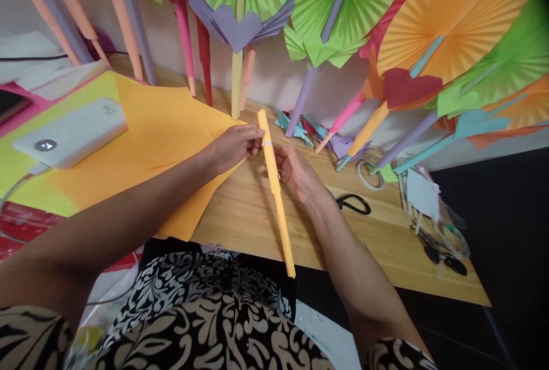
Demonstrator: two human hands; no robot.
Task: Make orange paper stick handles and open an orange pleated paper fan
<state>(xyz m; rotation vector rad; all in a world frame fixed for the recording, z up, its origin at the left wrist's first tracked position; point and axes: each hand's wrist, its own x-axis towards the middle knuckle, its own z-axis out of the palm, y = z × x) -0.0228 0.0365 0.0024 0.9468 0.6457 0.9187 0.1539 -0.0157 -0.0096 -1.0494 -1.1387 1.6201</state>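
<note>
Gripping one rolled orange paper stick (275,187) (taped near top): left hand (234,147), right hand (295,172).

Your left hand (234,147) and right hand (295,172) flank the paper stick (274,184) above the table (257,221). Paper sheets (158,135) lie left, scissors (354,204) and tape roll (369,175) right, paper fans (343,10) behind.

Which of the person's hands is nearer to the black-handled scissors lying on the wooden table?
Right. The right hand holds the rolled orange paper stick just left of the black-handled scissors; the left hand grips the stick's far side, farther away.
</note>
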